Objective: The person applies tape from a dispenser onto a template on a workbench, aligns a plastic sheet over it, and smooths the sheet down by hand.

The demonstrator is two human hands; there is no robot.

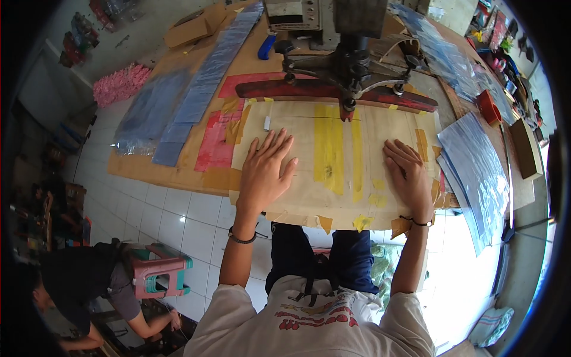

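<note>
My left hand (266,172) lies flat on a beige sheet (297,172), its fingers stretched out and the thumb apart. Just beyond its fingertips a small whitish piece (267,123) sits on the sheet. My right hand (409,172) rests flat toward the sheet's right side, fingers extended close together. Strips of yellow tape (328,149) run across the sheet between my hands, and brown tape patches line its edges. A dark red press bar (285,88) on a black metal machine head (352,65) spans the sheet's far edge. Neither hand holds anything visible.
Clear blue plastic sheets lie left (196,83) and right (476,172) on the wooden table (178,163). A blue-handled tool (266,47), a cardboard box (195,27) and a red container (488,107) stand around. At lower left, another person (83,273) bends beside a pink stool (157,276).
</note>
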